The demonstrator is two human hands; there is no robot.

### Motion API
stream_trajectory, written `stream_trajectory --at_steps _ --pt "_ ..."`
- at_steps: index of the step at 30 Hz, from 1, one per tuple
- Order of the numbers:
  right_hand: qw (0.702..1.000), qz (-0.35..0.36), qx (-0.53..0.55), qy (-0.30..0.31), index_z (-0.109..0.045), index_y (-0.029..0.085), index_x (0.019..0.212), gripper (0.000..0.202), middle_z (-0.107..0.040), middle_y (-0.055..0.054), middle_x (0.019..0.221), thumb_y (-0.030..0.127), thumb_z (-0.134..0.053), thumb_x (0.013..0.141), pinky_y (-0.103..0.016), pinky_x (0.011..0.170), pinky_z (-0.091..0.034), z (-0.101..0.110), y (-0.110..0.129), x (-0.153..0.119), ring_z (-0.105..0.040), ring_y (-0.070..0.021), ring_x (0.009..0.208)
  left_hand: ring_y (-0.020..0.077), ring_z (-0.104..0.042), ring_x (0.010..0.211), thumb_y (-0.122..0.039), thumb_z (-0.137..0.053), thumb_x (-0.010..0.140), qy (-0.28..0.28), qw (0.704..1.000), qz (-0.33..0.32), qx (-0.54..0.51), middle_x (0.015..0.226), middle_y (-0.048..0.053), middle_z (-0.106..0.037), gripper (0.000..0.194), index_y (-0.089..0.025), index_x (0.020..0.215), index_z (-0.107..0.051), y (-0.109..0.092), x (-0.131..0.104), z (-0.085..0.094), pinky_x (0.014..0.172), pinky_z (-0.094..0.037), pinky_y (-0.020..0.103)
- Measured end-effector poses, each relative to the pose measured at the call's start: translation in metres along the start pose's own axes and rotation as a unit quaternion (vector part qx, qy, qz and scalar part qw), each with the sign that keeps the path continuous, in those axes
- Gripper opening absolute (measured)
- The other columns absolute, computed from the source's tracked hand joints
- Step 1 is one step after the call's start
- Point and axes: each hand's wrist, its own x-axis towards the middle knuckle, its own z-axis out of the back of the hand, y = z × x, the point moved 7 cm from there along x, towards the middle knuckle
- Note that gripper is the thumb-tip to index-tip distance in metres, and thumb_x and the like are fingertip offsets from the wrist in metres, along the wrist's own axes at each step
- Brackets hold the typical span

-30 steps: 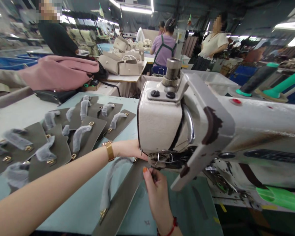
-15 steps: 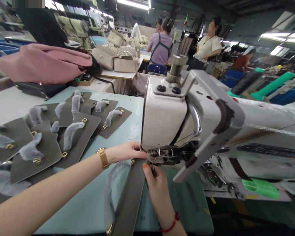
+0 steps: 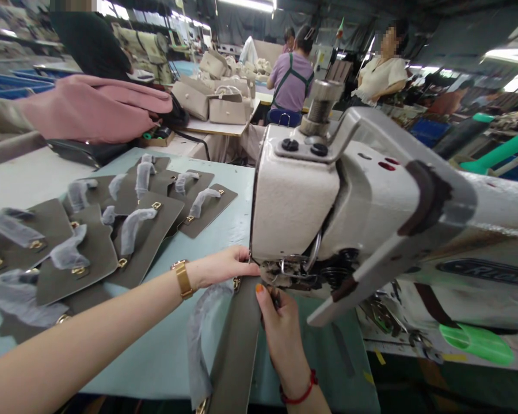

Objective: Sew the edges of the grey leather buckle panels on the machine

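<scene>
A long grey-brown leather bag panel (image 3: 237, 339) lies under the head of a white sewing machine (image 3: 296, 201). Its handle, wrapped in clear film (image 3: 201, 339), hangs off the left side with gold buckles at its ends. At the panel's far end, close to the needle area, my left hand (image 3: 224, 265) holds it, thumb pointing right; some fingers are hidden by the machine. Just below the presser area my right hand (image 3: 282, 328) is closed, thumb at the panel's right edge. Something dark shows between its curled fingers, too unclear to name.
Several similar panels (image 3: 149, 241) with wrapped handles lie overlapping on the blue-green table (image 3: 155, 351). Pink material (image 3: 99, 109) and beige bags (image 3: 228, 108) are beyond. A grey bracket (image 3: 384, 253) juts from the machine. Co-workers (image 3: 291, 77) are in the background.
The view has turned slightly left, so most things sit further right in the picture. Both hands remain on the panel beside the needle area, with barely any movement of their own.
</scene>
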Motion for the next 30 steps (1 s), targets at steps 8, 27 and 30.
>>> stream_trajectory --at_steps 8,27,30 --pt "0.999 -0.02 0.023 0.028 -0.049 0.017 0.065 0.036 -0.044 0.001 0.064 0.048 -0.053 0.084 -0.025 0.056 -0.031 0.005 -0.006 0.003 -0.038 -0.0135 0.062 0.0097 -0.06 0.071 -0.033 -0.068 0.069 0.01 1.0 0.003 0.008 0.076 -0.005 -0.07 0.017 -0.017 0.064 -0.065 0.009 -0.004 -0.003 0.072 -0.048 0.017" --pt "0.999 -0.011 0.008 0.049 -0.038 0.019 0.059 0.039 -0.033 0.004 0.06 0.044 -0.055 0.084 -0.023 0.051 -0.026 0.013 0.0 -0.002 -0.03 -0.0107 0.058 0.0218 -0.064 0.095 -0.044 -0.067 0.076 -0.158 0.983 0.052 -0.077 0.101 0.007 -0.07 0.042 -0.019 0.109 -0.064 0.075 -0.03 0.044 0.085 -0.05 0.034" --pt "0.999 -0.012 -0.003 0.045 -0.039 0.019 0.06 0.037 -0.033 0.004 0.061 0.045 -0.054 0.083 -0.023 0.053 -0.027 0.015 0.002 -0.002 -0.03 -0.0111 0.058 0.0264 -0.06 0.108 -0.044 -0.064 0.079 -0.234 0.968 0.035 -0.08 0.121 0.011 -0.063 0.056 -0.02 0.128 -0.052 0.094 -0.051 0.048 0.092 -0.048 0.04"
